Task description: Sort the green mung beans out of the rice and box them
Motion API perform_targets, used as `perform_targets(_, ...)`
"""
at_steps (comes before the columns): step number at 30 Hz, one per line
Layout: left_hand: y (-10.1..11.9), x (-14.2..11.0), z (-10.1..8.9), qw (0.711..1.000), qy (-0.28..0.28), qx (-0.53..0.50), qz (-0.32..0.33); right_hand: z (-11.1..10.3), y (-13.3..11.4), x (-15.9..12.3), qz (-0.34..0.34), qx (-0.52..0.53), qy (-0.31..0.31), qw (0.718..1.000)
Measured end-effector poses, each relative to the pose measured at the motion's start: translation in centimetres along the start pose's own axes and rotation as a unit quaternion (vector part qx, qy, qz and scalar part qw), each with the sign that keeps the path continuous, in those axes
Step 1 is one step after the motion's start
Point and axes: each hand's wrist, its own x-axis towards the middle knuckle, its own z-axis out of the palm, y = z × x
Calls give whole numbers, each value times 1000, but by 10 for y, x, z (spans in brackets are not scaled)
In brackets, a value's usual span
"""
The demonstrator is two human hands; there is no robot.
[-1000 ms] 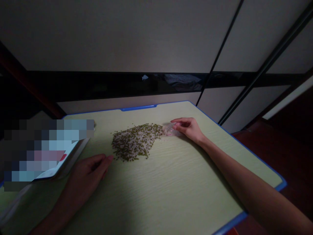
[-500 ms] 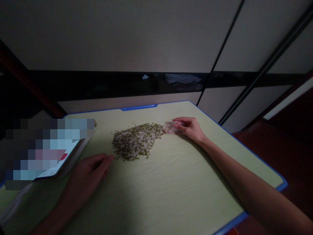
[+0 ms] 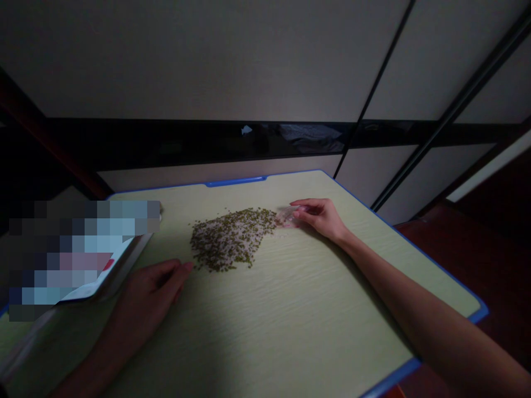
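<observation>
A spread heap of small green beans mixed with pale grains (image 3: 230, 237) lies on the pale, wood-patterned table (image 3: 298, 309). At the heap's right end, my right hand (image 3: 317, 215) pinches a crumpled, see-through plastic bag (image 3: 286, 216) between thumb and fingers. What the bag contains is too blurred to tell. My left hand (image 3: 155, 287) rests in shadow by the heap's near left edge, its thumb and forefinger pressed together. Whatever may be between those fingertips is too small to make out.
On the left of the table a lit tablet or phone screen (image 3: 97, 276) leans, mostly pixelated. Blue edging (image 3: 236, 182) runs round the tabletop. Behind it stands a cabinet with pale panels (image 3: 207, 61) and a dark glossy band. Red-brown floor (image 3: 452, 237) shows at right.
Both hands stay nearly in place. My right hand's fingers and the plastic bag shift very slightly; the heap looks unchanged.
</observation>
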Motion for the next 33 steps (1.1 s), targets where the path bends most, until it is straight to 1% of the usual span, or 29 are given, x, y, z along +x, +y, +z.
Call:
perform_targets(6, -4, 1, 1, 1000, -2, 1, 3, 3, -4, -1, 13, 15, -24, 1000)
perform_targets(9, -4, 1, 1, 1000, 2, 0, 2, 3, -6, -1, 34, 24, -18, 999)
perform_targets(10, -4, 1, 1, 1000, -5, 1, 1, 2, -6, -1, 40, 27, -14, 999)
perform_targets(13, -3, 0, 0, 1000, -4, -1, 0, 2, -7, -1, 45, 30, -8, 999)
perform_targets(16, -2, 0, 1, 1000, -3, -4, 1, 2, -7, -1, 40, 27, -19, 999)
perform_targets(20, 0, 0, 1, 1000, 4, -1, 9, 2, -6, -2, 54, 33, -37, 997)
perform_targets(24, 0, 0, 0, 1000, 2, -6, 3, 2, -4, -1, 40, 40, -28, 998)
perform_targets(28, -2, 0, 0, 1000, 2, -2, -1, 2, -3, -2, 37, 34, -48, 998)
perform_targets(33, -1, -1, 0, 1000, -1, -3, -2, 3, -4, -2, 18, 29, -32, 999)
